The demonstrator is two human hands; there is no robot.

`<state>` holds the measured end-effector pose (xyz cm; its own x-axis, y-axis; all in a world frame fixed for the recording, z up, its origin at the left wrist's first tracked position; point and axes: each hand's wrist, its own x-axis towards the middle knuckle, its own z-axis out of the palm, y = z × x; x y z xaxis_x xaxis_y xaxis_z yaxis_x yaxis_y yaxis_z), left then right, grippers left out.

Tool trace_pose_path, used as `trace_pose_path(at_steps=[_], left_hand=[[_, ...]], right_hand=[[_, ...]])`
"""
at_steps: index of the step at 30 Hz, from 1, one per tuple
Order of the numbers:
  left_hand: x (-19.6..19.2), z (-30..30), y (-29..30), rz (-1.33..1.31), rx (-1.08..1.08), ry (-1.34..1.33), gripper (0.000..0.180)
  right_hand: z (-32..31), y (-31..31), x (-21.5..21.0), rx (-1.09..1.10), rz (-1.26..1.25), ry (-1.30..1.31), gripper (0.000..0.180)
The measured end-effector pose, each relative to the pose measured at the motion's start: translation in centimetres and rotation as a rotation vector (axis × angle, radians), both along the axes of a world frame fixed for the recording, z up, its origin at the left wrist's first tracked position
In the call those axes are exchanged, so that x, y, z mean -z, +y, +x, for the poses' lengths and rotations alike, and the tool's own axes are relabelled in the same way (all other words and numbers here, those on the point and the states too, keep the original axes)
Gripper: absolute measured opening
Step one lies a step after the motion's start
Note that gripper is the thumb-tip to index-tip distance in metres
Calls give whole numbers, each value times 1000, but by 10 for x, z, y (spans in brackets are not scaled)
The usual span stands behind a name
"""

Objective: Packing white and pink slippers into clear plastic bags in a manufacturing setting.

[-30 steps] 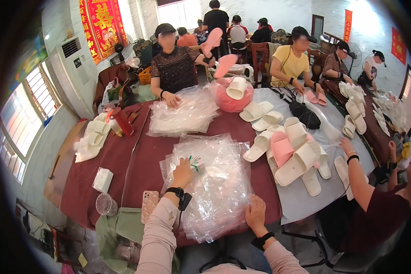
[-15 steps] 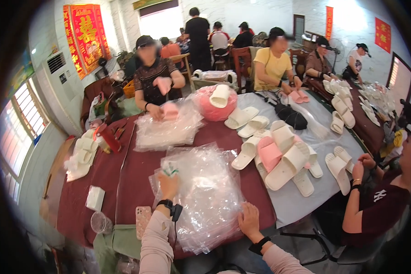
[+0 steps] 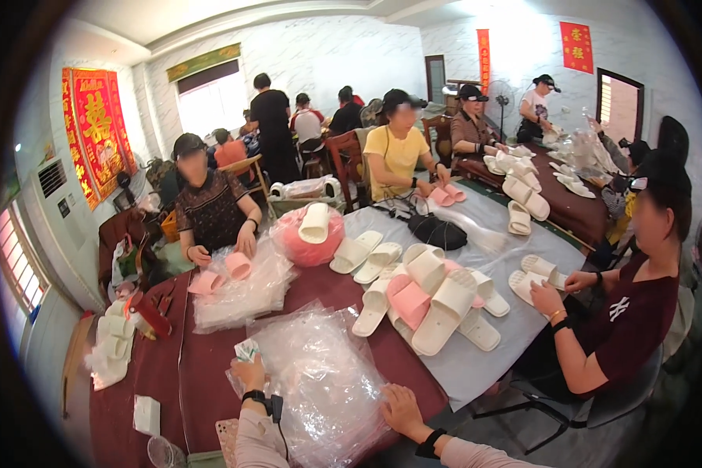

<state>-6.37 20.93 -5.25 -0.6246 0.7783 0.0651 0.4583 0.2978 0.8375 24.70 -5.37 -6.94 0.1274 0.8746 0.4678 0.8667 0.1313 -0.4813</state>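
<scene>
A stack of clear plastic bags (image 3: 312, 382) lies on the dark red table in front of me. My left hand (image 3: 249, 373) is closed on a small white-and-green packet (image 3: 247, 350) at the stack's left edge; its exact kind is too small to tell. At the stack's right edge rests my right hand (image 3: 402, 407), fingers loosely stretched over the plastic and holding nothing. To the right of the bags, white slippers (image 3: 444, 313) are heaped on a grey sheet, with a pink slipper (image 3: 408, 299) among them.
A person across the table has pink slippers (image 3: 239, 266) on more bags. Another person (image 3: 624, 335) sits at the right, hands at white slippers. A red flask (image 3: 150, 315), a white box (image 3: 147, 415), a plastic cup (image 3: 164, 452) and a phone (image 3: 226, 438) stand or lie at the left.
The view has swung right and up, so everything sits further left. Both my hands stay on the bags. The person across has set a pink slipper down; the one at right now touches white slippers.
</scene>
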Motion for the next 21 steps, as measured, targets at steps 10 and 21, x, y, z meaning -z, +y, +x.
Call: trace_pose_path(at_steps=[10, 21], left_hand=[[-62, 62, -155, -14, 781, 606, 83], [-55, 74, -280, 19, 1004, 979, 65]], right_hand=[[6, -9, -4, 29, 14, 39, 40], [7, -3, -2, 21, 190, 224, 22]])
